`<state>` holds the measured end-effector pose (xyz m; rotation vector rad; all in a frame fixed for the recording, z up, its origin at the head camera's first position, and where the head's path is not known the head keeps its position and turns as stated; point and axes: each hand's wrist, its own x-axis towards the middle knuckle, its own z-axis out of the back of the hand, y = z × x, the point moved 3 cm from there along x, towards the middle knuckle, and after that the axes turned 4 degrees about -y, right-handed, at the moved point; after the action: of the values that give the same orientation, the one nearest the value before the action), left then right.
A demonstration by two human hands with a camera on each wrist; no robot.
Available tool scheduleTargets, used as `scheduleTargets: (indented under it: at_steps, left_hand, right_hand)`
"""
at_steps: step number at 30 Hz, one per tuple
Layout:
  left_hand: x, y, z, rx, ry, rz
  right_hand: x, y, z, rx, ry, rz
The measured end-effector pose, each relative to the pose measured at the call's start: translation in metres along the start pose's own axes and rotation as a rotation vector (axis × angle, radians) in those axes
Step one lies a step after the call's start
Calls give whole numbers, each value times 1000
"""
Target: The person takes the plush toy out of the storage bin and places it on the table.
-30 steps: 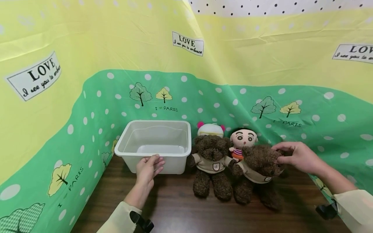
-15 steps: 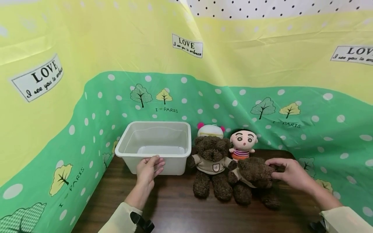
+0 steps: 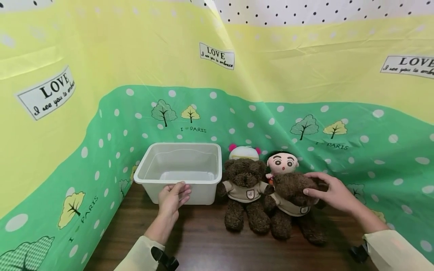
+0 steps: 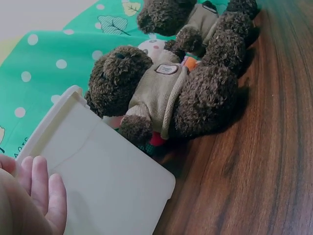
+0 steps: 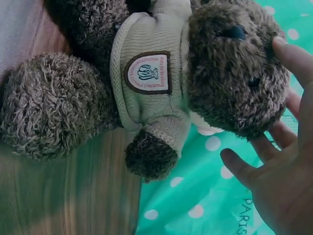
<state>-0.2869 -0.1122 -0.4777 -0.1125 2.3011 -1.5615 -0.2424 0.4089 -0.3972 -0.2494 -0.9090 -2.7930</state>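
Observation:
My left hand [image 3: 171, 199] is at the front rim of a pale grey plastic bin [image 3: 203, 194]; thumb and index finger pinch the lip, while the other fingers lie along the outer wall. A brown teddy bear [image 3: 245, 194] in a beige sweater sits upright beside the bin. To its right, a second teddy bear [image 5: 151, 73] in the same sweater leans, head tilted to the right. My right hand [image 3: 330, 192] holds this bear by the head, thumb on the front and fingers behind; one finger sticks out in the right wrist view.
Behind the right bear a boy doll [image 3: 282, 162] with thick eyebrows leans on the green and yellow printed cloth [image 3: 251, 128]. A white plush head with pink ears [image 3: 245, 152] shows behind the left bear. All stand on a dark wooden table [image 3: 217, 248].
My right hand has shifted left with the right bear's head. That head drooped forward half a second ago and is now raised, showing the sweater badge again. My left hand and the bin stay put.

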Motion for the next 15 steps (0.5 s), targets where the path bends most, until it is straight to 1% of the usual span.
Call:
scheduleTargets:
  at_steps: [4,8,11,15]
  left_hand:
    - [1,0,1,17,16,8]
    - [-1,2,3,45,48,24]
    - [-4,2,5,89,99,43]
    - [-8,-1,6,154,198,65]
  right_hand:
    - [3,-7,-1,15,-24,-18]
    - [1,-13,0,23,-52,-36]
    - [-2,-16,2,27,-68,-40]
    - [-4,-15,6,32,-89,-31]
